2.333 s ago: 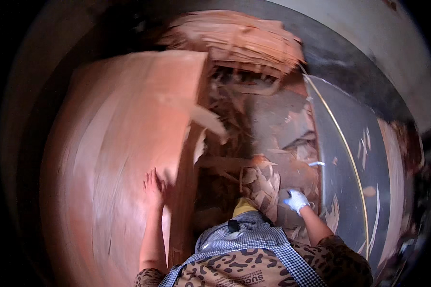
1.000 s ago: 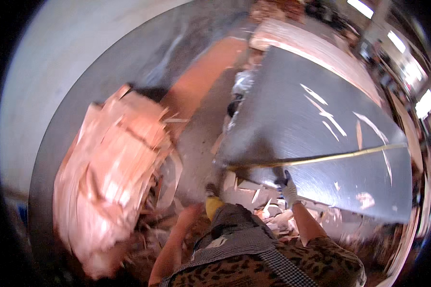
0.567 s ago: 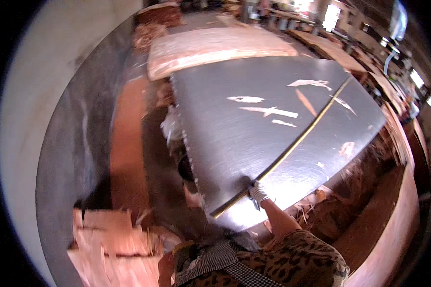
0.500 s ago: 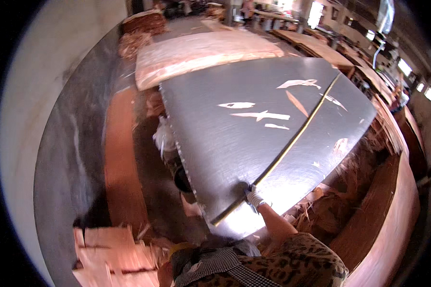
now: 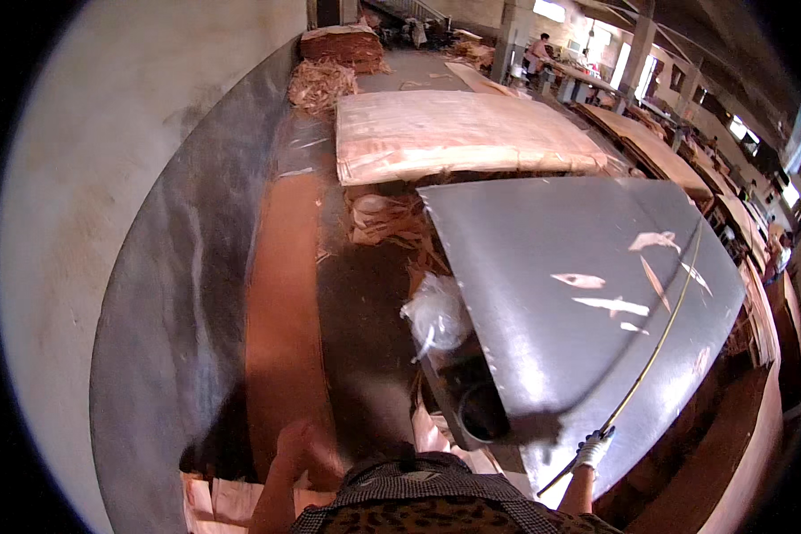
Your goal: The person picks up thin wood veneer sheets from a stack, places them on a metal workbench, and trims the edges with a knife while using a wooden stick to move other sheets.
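Note:
My right hand [image 5: 594, 448], in a white glove with dark fingertips, closes around a long thin yellow stick [image 5: 654, 360] near its lower end. The stick slants over a smooth grey tabletop [image 5: 507, 258], its shadow falling apart from it. Several pale veneer scraps lie beneath, among them a long sliver [image 5: 610, 305] and a pointed piece [image 5: 578, 280]. To the left, my left hand [image 5: 295, 440] is above a long reddish-brown veneer strip [image 5: 283, 294] beside the wall. Its fingers are too blurred to make out, and no object shows in it.
A broad stack of veneer sheets [image 5: 463, 133] stands beyond the table. By the table's left edge are a white plastic bag [image 5: 438, 311] and a dark round container [image 5: 483, 412]. Torn veneer lies in the lower left; people work in the far right background.
My view has swung left, so the table sits farther right. The stick, earlier close along the tabletop, now stands off its shadow in my right hand. My left hand shows at the left.

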Motion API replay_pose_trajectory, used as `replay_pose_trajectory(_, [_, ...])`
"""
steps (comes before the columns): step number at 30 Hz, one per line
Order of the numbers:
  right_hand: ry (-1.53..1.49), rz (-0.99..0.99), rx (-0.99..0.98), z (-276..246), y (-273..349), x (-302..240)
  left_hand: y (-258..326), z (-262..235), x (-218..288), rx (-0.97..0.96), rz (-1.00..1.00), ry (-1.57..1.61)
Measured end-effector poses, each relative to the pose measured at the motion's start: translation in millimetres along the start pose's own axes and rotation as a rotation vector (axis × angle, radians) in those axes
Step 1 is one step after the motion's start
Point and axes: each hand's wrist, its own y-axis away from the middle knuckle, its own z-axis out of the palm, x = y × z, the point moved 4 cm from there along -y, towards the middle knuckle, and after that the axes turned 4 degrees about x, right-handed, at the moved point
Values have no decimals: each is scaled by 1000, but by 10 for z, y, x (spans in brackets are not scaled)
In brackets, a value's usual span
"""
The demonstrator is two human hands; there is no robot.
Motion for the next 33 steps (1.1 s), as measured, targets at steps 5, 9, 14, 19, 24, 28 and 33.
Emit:
replay_pose_trajectory(5, [86,-249,3,1513,549,-536,-1185,-95,347,-263,190,117])
replay_pose_trajectory(9, [60,-287,-45,2784,869,-369,-2173,-186,224,-292,163,345])
replay_pose_trajectory(14, [-36,-361,-192,4545,958,-123,-3359,-605,-310,-216,-51,492])
replay_pose_trajectory(19, [-103,-266,-307,6848,1481,202,-3240,-510,-2276,-237,-229,30])
replay_pose_trajectory(24, [-212,-241,-353,8872,1597,706,-3118,-687,-3001,-531,-791,171])
replay_pose_trajectory(28, [-98,-11,-483,10139,1742,1601,-3999,-1000,-3267,-552,-858,153])
replay_pose_trajectory(33, [115,59,-344,10906,1556,2372,-6270,-1562,-3702,-523,-687,60])
